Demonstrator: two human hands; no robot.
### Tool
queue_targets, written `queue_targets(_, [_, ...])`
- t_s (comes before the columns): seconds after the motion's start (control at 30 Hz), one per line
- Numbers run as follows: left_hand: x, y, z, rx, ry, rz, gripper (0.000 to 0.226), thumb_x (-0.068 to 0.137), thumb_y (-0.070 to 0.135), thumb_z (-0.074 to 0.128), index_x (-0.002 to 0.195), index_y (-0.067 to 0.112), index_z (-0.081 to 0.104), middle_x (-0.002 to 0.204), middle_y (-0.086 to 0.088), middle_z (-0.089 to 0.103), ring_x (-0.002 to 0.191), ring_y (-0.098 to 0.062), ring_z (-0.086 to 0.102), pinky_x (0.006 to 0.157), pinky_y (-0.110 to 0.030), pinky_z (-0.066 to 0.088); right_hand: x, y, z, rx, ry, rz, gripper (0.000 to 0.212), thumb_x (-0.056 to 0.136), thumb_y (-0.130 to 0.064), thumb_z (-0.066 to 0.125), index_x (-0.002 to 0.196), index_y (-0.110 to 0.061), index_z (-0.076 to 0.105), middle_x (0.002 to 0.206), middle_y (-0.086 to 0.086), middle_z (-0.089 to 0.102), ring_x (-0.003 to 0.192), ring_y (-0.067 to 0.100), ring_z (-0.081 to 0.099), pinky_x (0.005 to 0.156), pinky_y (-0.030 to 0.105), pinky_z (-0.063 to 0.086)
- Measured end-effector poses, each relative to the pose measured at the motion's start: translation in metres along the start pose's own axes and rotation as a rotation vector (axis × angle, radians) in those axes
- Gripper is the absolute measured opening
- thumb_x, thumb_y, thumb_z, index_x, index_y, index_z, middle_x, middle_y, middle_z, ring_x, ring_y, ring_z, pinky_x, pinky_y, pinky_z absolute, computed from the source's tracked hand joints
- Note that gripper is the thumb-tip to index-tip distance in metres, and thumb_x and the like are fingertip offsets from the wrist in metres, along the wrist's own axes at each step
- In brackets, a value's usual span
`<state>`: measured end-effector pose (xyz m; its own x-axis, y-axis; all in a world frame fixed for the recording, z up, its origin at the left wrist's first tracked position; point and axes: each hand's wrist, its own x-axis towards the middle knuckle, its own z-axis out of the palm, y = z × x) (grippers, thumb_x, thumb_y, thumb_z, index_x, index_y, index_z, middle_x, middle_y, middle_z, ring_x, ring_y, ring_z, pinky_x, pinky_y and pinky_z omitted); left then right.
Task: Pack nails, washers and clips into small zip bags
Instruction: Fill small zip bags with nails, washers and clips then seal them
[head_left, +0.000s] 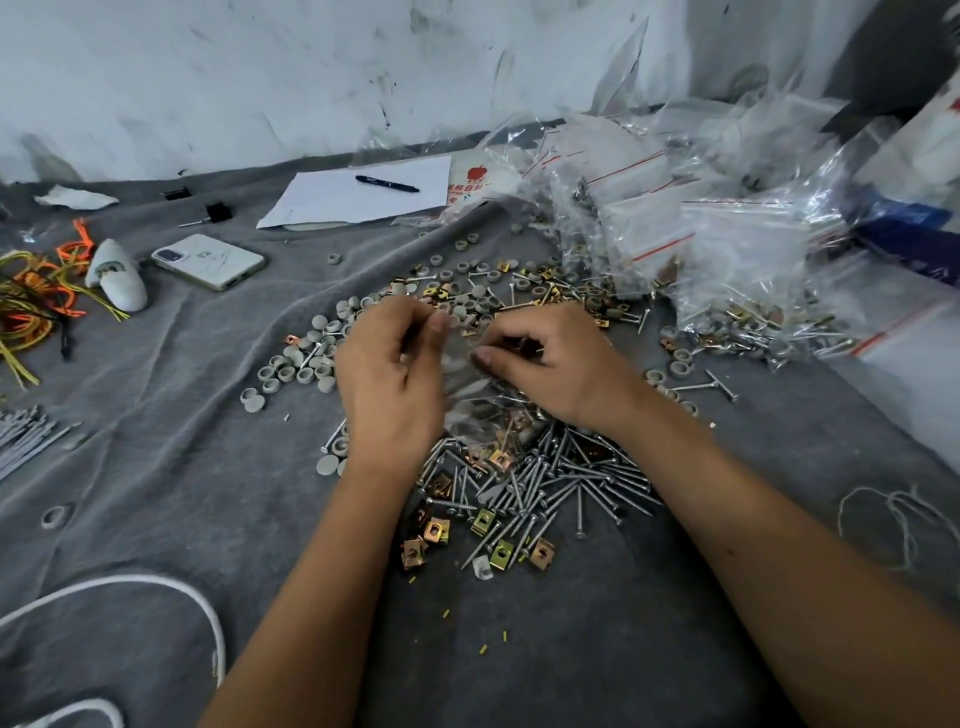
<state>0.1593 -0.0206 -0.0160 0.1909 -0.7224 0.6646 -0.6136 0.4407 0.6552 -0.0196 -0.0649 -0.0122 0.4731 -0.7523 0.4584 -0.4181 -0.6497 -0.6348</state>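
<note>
**Holding a small zip bag over the nail heap**

Lying on a grey cloth (156, 415), the heap of nails (545, 478) serves as the landmark. Brass-coloured clips (488, 525) sit at its near edge, mixed among the nail shanks. Grey round washers (301, 364) spread to the left of the heap and beyond it. Farther beyond and to the right of the heap rises a mound of filled bags (727, 249), crowding the cloth on that side. Beyond the heap, well apart from it, lie a sheet of paper (332, 202) with a pen (387, 183) on it and a phone (210, 260) to the left. Orange and yellow cords (36, 291) lie far to the left of the heap.

The small zip bag (480, 400) hangs directly above the far edge of the heap, between the two hands. Its long axis runs away from the person, mouth at the far end and weighted bottom toward the heap. Nails and clips show through its clear film.

The left hand (387, 374) has its fingers curled, pinching the bag's mouth on the left. The right hand (556, 364) is curled likewise, thumb and fingers pinching the mouth on the right.
</note>
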Motion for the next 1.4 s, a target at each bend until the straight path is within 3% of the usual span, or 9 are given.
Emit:
queue_targets(0.1, [0.0,-0.001,0.0,-0.035,0.052,-0.058,0.028,0.103,0.034,0.058,0.085,0.013,0.065,0.075,0.0,0.064,0.069,-0.02,0.06,0.062,-0.043,0.05,-0.001,-0.003,0.002,0.058,0.008,0.021,0.012,0.099,-0.02,0.067,0.093,-0.013,0.074,0.077,-0.003,0.071,0.066,0.01,0.064,0.06,0.026,0.05])
queue_targets(0.3, [0.001,-0.007,-0.004,0.091,-0.003,-0.055,0.052,0.103,0.054,0.049,0.069,0.015,0.054,0.057,0.005,0.05,0.052,-0.008,0.045,0.049,-0.025,0.032,-0.001,-0.003,-0.005,0.254,0.05,0.111,0.015,0.102,-0.014,0.061,0.09,-0.008,0.067,0.067,0.003,0.069,0.059,0.023,0.068,0.06,0.04,0.057])
queue_targets(0.43, [0.002,-0.01,-0.007,0.114,0.001,-0.054,0.057,0.105,0.047,0.05,0.061,0.009,0.05,0.051,-0.001,0.044,0.046,-0.017,0.036,0.046,-0.034,0.029,-0.002,-0.005,-0.005,0.278,0.017,0.13,0.018,0.103,-0.016,0.059,0.088,-0.01,0.067,0.058,0.004,0.068,0.051,0.022,0.065,0.054,0.032,0.052])
queue_targets(0.6, [0.005,-0.005,-0.007,0.071,0.102,-0.1,0.056,0.107,0.033,0.057,0.057,0.016,0.04,0.05,0.007,0.031,0.048,-0.011,0.027,0.046,-0.021,0.02,-0.002,-0.007,-0.004,0.287,0.011,0.169,0.018,0.102,-0.019,0.063,0.09,-0.009,0.071,0.058,0.005,0.067,0.048,0.015,0.061,0.051,0.026,0.048])
queue_targets(0.83, [0.004,-0.003,-0.008,0.069,0.197,-0.193,0.07,0.111,0.044,0.04,0.053,0.005,0.033,0.046,-0.001,0.029,0.043,-0.013,0.024,0.044,-0.028,0.019,-0.003,-0.007,-0.002,0.354,0.004,0.203,0.02,0.103,-0.018,0.062,0.089,-0.006,0.071,0.057,0.007,0.066,0.046,0.014,0.061,0.048,0.023,0.046])
queue_targets(0.93, [0.005,-0.002,-0.011,0.037,0.289,-0.277,0.083,0.105,0.063,0.027,0.056,-0.003,0.036,0.05,-0.022,0.038,0.047,-0.038,0.035,0.046,-0.046,0.029,-0.003,-0.008,-0.001,0.327,0.026,0.19,0.019,0.102,-0.018,0.062,0.088,-0.009,0.071,0.061,-0.001,0.069,0.049,0.012,0.064,0.049,0.021,0.047])
queue_targets(1.1, [-0.001,0.006,-0.008,-0.136,0.115,-0.375,0.084,0.097,0.077,0.028,0.079,0.001,0.059,0.072,-0.018,0.063,0.065,-0.036,0.059,0.061,-0.05,0.052,-0.002,-0.008,-0.014,0.483,0.241,0.274,0.017,0.104,-0.019,0.057,0.094,-0.015,0.07,0.063,0.005,0.07,0.049,0.016,0.064,0.044,0.022,0.046])
queue_targets(1.27, [0.006,0.043,0.023,-0.178,-0.314,-0.322,0.038,0.1,0.059,0.052,0.098,0.022,0.063,0.083,0.003,0.071,0.068,-0.013,0.069,0.061,-0.039,0.06,-0.012,0.001,-0.052,0.488,0.448,0.279,0.022,0.106,-0.02,0.055,0.095,-0.008,0.07,0.063,0.009,0.07,0.047,0.015,0.062,0.044,0.02,0.045])
queue_targets(1.4, [0.016,0.085,0.076,-0.044,-0.107,-0.251,0.034,0.1,0.046,0.061,0.122,0.021,0.053,0.113,0.005,0.063,0.103,-0.012,0.064,0.09,-0.044,0.059,-0.016,0.029,-0.099,0.268,0.77,0.422,0.019,0.102,-0.025,0.058,0.093,-0.014,0.071,0.063,0.005,0.071,0.053,0.019,0.068,0.052,0.028,0.05])
